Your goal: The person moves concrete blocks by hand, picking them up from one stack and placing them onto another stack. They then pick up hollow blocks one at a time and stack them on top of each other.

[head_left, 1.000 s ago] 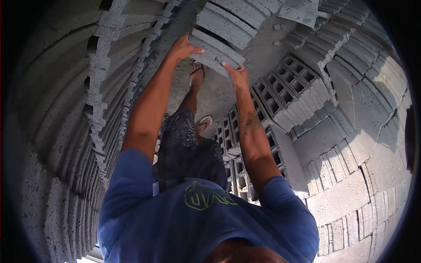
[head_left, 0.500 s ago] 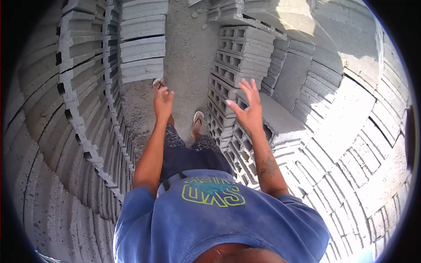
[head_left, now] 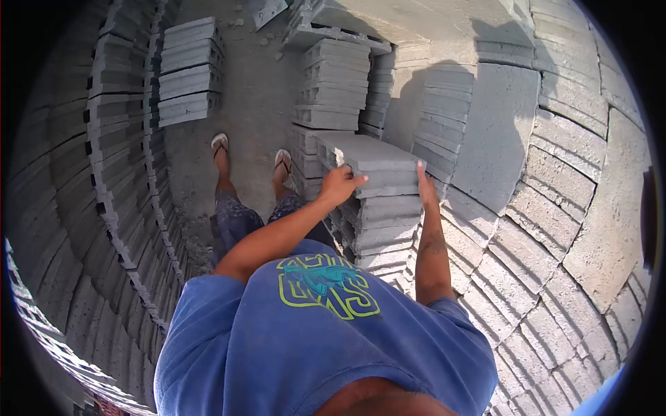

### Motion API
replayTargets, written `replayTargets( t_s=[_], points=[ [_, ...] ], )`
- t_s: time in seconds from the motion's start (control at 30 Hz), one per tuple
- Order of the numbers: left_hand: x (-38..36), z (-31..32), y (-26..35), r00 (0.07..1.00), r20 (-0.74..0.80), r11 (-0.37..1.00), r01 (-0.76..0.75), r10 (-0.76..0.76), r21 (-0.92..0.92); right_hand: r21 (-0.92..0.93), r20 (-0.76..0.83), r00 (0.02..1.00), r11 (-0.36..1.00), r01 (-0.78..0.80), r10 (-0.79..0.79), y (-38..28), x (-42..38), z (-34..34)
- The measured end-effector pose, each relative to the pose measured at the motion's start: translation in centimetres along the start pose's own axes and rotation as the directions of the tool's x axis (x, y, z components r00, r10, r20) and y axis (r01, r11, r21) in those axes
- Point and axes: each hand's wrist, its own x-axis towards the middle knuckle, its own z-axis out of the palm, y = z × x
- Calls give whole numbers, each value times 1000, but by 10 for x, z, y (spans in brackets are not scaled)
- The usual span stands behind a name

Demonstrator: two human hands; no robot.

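A grey concrete hollow block lies on top of a waist-high stack of like blocks, in front of me to the right. My left hand is at its near left corner, with the fingers curled at the hollow side and the thumb pointing right along the near face. Against the block's right end rests my right hand, its fingers straight and close together. The block sits between both hands, still on the stack as far as I can see. Part of my left fingertips is hidden.
Taller stacked blocks stand just beyond. A wall of blocks curves along the left, and a separate block pile stands ahead on the dirt floor. More blocks fill the right side.
My body has turned to the right. Both hands, raised and apart in the air before, have come down onto the block; the left has crossed over to the right.
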Motion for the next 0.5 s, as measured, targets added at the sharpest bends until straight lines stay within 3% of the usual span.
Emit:
replayTargets(
  t_s=[0.03, 0.1, 0.13, 0.17, 0.23, 0.3, 0.4, 0.47, 0.5],
  points=[
    [-4, 3, 4, 999, -40, 999, -24, 23, -35, -1, 17, 1000, 1000, 23, -23, -1, 1, 0],
    [-6, 10, 5, 996, -86, 997, 26, -32, -69, 232, 275, 960, 973, -6, -60, -4, 4, -12],
    [-4, 13, 0, 996, -94, 1000, -6, 7, 7, 325, 396, 913, 945, -36, -101, -12, 6, -17],
    [-2, 15, -5, 994, -104, 997, -35, 43, 76, 301, 411, 903, 954, -2, -128, -20, 5, -14],
    [-3, 9, -1, 993, -110, 999, -31, 33, 25, 244, 244, 960, 949, -198, 138, -41, -8, -5],
    [-5, 1, 4, 996, 37, 991, 71, -76, 117, 258, 287, 949, 943, -209, 131, -55, -19, -4],
    [-16, -39, 1, 994, -19, 991, 109, -107, 81, 297, 287, 957, 946, -134, 46, -57, -28, 17],
    [-27, -70, -23, 990, -57, 991, 132, -130, 36, 301, 284, 948, 952, 56, -145, -78, -65, 36],
    [-29, -91, -40, 986, -74, 989, 148, -147, 17, 284, 306, 940, 957, 59, -149, -96, -83, 56]
  ],
)
